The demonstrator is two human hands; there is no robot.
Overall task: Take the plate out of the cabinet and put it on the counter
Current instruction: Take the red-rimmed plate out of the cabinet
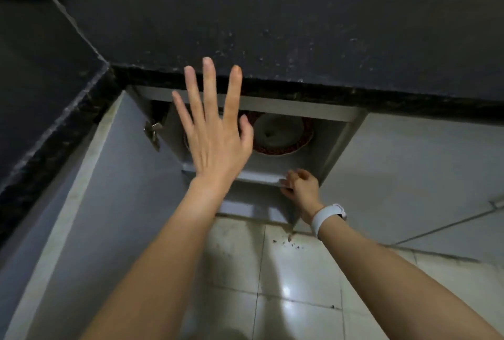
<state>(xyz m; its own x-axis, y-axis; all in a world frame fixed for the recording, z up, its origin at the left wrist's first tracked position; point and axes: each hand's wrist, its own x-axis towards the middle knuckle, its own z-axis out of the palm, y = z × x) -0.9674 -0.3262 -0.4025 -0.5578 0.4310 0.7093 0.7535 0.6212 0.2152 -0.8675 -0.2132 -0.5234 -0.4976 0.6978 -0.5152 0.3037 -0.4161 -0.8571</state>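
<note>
Plate: a round plate [283,135] with a red patterned rim and pale centre lies flat on the shelf inside the open cabinet [338,146], under the counter [272,26].
Left hand: the left hand [215,135] is raised in front of the cabinet opening, palm away from the camera, fingers [208,86] spread wide and holding nothing.
Plate against left fingers: the plate shows just to the right of the thumb, partly hidden behind the palm; the fingertips reach up over the cabinet's top rail and the dark counter edge, above the plate. Whether the thumb touches the rim cannot be told.
Right hand: the right hand [301,185] sits lower, fingers curled around the front edge of the shelf [259,176], gripping it; a white watch [327,217] is on the wrist.
Plate against right hand: the plate lies further back on the shelf, apart from these fingers.
Door: the cabinet door [90,189] stands swung open at the left, a metal hinge [153,132] showing.
Floor: pale glossy tiles [286,285] with a few dark crumbs near the cabinet base.
</note>
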